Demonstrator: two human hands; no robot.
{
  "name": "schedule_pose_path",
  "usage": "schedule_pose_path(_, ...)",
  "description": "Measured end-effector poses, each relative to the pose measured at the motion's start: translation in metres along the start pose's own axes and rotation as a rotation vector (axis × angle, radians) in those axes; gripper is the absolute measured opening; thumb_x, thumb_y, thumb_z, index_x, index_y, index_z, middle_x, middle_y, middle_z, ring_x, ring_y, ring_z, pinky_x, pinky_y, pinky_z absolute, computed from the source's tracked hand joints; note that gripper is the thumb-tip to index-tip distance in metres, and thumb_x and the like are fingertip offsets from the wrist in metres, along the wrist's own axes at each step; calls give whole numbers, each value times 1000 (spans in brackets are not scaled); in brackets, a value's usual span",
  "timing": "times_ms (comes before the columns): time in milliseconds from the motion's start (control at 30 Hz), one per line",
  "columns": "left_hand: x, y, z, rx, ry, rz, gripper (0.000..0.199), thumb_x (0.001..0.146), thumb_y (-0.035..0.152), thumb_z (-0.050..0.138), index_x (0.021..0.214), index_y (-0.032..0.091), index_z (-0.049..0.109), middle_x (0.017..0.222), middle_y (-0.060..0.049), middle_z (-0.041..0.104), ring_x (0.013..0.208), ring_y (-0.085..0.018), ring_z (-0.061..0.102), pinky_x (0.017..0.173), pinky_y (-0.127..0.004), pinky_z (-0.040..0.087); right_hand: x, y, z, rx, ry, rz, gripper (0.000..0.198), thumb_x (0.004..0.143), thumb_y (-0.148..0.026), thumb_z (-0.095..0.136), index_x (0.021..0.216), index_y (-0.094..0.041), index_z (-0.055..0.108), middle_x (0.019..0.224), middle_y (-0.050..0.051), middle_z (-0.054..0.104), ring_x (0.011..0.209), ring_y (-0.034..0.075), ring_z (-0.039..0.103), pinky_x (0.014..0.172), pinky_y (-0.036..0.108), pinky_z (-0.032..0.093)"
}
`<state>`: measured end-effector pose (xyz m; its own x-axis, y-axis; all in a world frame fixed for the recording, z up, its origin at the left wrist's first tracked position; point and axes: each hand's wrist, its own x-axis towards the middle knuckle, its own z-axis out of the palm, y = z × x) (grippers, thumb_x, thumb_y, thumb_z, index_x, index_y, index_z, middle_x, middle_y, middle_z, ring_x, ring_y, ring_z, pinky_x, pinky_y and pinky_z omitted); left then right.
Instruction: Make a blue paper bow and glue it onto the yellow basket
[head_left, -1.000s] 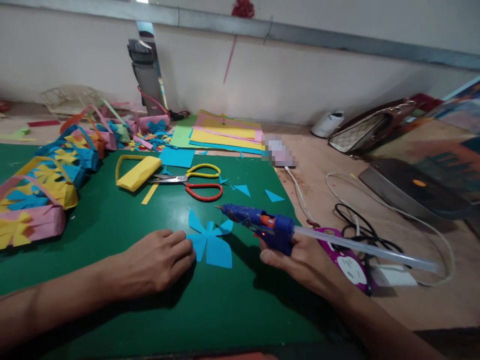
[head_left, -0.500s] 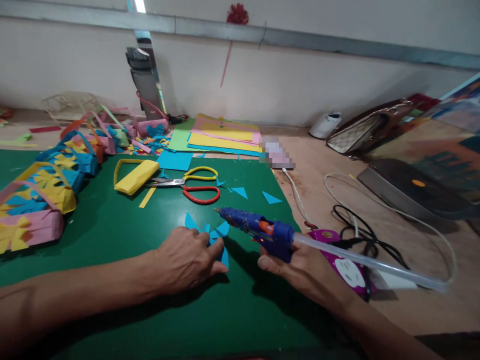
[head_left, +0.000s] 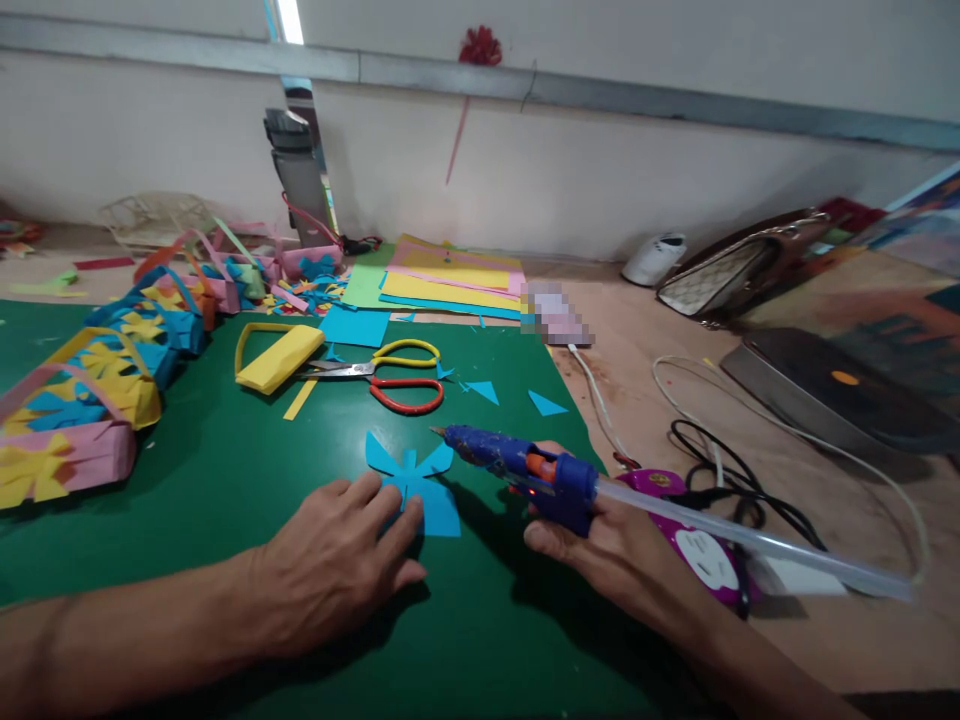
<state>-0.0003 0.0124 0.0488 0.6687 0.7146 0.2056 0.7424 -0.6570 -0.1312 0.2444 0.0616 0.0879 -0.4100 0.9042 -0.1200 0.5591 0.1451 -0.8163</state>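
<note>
- Your left hand (head_left: 341,545) is palm down, fingers bent and a little apart, with fingertips on the bright blue paper butterfly shape (head_left: 440,510); they are not closed around it.
- That butterfly lies on the shiny green mat (head_left: 480,640), in front of you.
- Your right hand (head_left: 600,540) is wrapped around the handle of a dark blue plastic glue gun (head_left: 499,450). Its tip points left, near the butterfly's top right wing.
- A long, clear glue stick (head_left: 742,540) pokes out of the gun's back.
- Past the butterfly are metal scissors (head_left: 367,370) with one yellow and one red handle.
- Their blades reach the folded yellow paper bag (head_left: 281,360).
- Farther back is a stack of colored paper sheets (head_left: 450,285).
</note>
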Motion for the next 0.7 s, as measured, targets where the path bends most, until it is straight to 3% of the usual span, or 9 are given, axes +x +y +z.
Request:
schedule_pose_path(167,-20,-7,13,-4,150,-6,38,90,44,42,100,11,60,103,-14,64,89,-28,56,62,-36,47,0,-9,3,-62,-178,135,25,77,-38,58,88,-16,64,78,4,66,72,21,60,61,30,47)
schedule_pose_path(533,-20,-14,17,-169,132,-11,42,90,47,40,100,11,60,105,-15,62,85,-27,53,63,-38,45,-11,-23,8,-308,-243,157,17,82,-36,55,86,-21,62,81,0,69,72,19,63,62,26,45)
schedule_pose_path(700,-22,-14,18,-172,126,-15,42,90,46,39,101,10,59,105,-15,61,84,-27,53,62,-38,43,-10,-21,10,-338,-278,133,18,84,-39,55,88,-21,59,73,-2,66,61,16,61,54,23,44)
